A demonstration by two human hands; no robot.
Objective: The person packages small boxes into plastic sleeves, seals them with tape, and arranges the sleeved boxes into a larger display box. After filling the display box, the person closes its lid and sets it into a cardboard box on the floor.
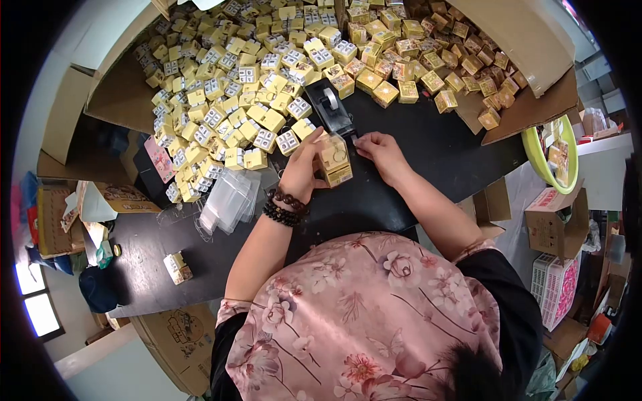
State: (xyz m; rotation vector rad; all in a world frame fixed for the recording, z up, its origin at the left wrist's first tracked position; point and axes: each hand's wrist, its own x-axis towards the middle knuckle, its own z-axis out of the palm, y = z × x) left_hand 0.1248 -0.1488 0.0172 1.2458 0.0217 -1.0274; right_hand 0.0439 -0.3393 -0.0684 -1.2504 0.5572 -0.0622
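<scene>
My left hand (302,167) is closed around a small yellow box (336,159), its thumb and fingers on either side. A thin ring-shaped line shows on the box's top. Just to the right, my right hand (382,156) pinches at the front end of a black tape dispenser (329,107), where a small pale bit of tape (355,140) shows at the fingertips. The dispenser, with a roll of clear tape in it, stands on the black table (421,147) beyond both hands.
A large pile of yellow boxes (251,100) covers the back left. Brown-and-yellow boxes (428,60) spread from an open carton (535,107) at the back right. Clear plastic sleeves (231,200) lie left of my left hand. One box (177,267) sits apart at the left.
</scene>
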